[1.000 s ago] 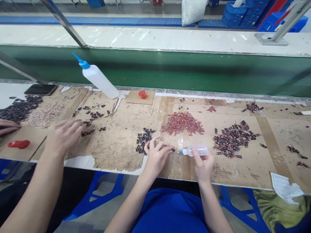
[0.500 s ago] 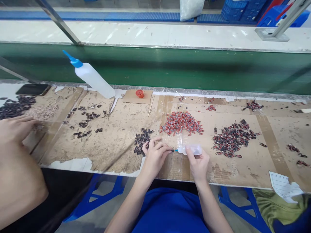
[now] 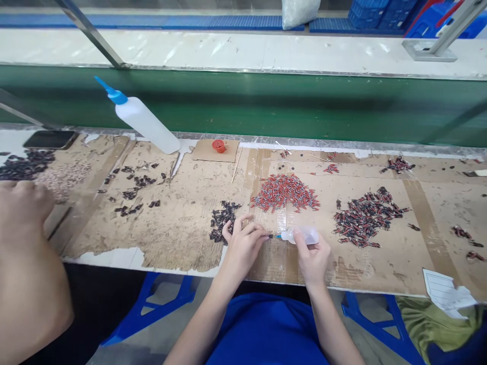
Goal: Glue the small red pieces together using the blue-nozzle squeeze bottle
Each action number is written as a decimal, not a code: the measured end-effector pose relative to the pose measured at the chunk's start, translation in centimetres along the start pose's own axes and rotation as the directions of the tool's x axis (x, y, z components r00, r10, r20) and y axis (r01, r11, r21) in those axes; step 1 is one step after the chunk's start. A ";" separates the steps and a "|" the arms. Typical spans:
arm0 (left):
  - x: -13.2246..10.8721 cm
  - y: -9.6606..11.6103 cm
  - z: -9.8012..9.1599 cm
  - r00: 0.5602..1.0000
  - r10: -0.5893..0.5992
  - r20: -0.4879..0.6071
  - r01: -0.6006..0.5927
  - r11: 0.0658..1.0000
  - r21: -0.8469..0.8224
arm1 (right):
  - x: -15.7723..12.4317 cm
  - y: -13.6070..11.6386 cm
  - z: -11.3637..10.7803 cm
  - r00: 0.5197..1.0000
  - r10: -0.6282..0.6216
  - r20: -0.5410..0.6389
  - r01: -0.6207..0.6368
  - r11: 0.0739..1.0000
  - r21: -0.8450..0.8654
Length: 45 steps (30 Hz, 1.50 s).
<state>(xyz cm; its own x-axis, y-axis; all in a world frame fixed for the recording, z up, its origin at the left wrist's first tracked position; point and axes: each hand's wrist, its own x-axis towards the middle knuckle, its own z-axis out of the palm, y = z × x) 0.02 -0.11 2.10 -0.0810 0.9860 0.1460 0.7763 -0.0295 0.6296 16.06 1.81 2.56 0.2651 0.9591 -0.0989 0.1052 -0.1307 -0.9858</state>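
Note:
My left hand (image 3: pixel 243 243) pinches a small dark part (image 3: pixel 268 235) against the cardboard-covered bench (image 3: pixel 182 223). My right hand (image 3: pixel 311 253) grips a small clear squeeze bottle (image 3: pixel 303 234), and its blue tip (image 3: pixel 278 236) points at that part. A pile of small black parts (image 3: pixel 221 220) lies just left of my left hand. A heap of red parts (image 3: pixel 283 191) lies behind both hands. A heap of mixed red and black parts (image 3: pixel 363 215) lies to the right of the bottle.
A co-worker's arm and hand (image 3: pixel 23 243) fill the left edge. A large white bottle with a blue nozzle (image 3: pixel 142 121) leans at the back left, near a phone (image 3: pixel 49 139). A red cap (image 3: pixel 218 146) sits on cardboard. A green conveyor (image 3: pixel 266 106) runs behind. A paper slip (image 3: pixel 443 291) lies at the right.
The co-worker's hand drew back toward the left edge. My hands stayed almost in place, with the bottle tip moving closer to the pinched part.

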 end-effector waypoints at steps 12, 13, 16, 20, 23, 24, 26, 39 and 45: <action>0.2 0.2 0.0 1.000 -0.024 0.000 0.024 1.000 0.019 | 0.0 0.2 0.1 0.998 -0.017 0.053 0.020 0.998 -0.056; 0.2 0.3 0.0 0.999 -0.032 0.009 0.032 0.999 0.030 | 0.0 0.2 0.1 0.999 -0.018 0.038 0.020 0.999 -0.051; 0.3 0.7 -0.3 0.998 -0.059 0.038 0.057 0.997 0.055 | 0.0 0.0 0.2 1.000 -0.014 -0.005 0.014 0.999 -0.036; 0.3 0.8 -0.4 0.997 -0.055 0.047 0.052 0.997 0.064 | 0.2 0.1 -0.1 1.000 0.002 -0.019 -0.002 1.000 -0.008; 0.2 0.6 -0.2 0.999 -0.037 0.031 0.035 0.997 0.063 | 0.4 0.3 -0.9 0.999 0.008 -0.040 -0.009 1.000 -0.027; 0.2 0.4 -0.1 0.999 -0.032 0.022 0.030 0.998 0.063 | 0.5 0.3 -1.2 0.999 0.002 -0.052 -0.006 0.997 -0.072; 0.2 0.2 0.1 1.000 -0.019 0.006 0.019 0.998 0.061 | 0.7 0.1 -2.0 0.996 -0.050 -0.073 0.031 0.969 -0.246; -1.2 -0.6 -1.9 0.984 -0.027 -0.178 0.021 0.999 -0.035 | 5.6 -3.2 4.4 0.711 -0.477 0.517 0.702 0.435 -0.565; -1.4 -1.0 -2.6 0.963 -0.038 -0.268 0.017 0.997 -0.079 | 6.3 -3.0 6.2 0.690 -0.247 0.680 0.715 0.378 -0.589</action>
<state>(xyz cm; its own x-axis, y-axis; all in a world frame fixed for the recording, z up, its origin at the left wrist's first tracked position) -2.22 -1.85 3.25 -0.2751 0.9062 0.3213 0.7231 -0.0253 0.6903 11.43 9.78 4.00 -0.4945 0.8651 0.0835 0.7933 0.4885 -0.3634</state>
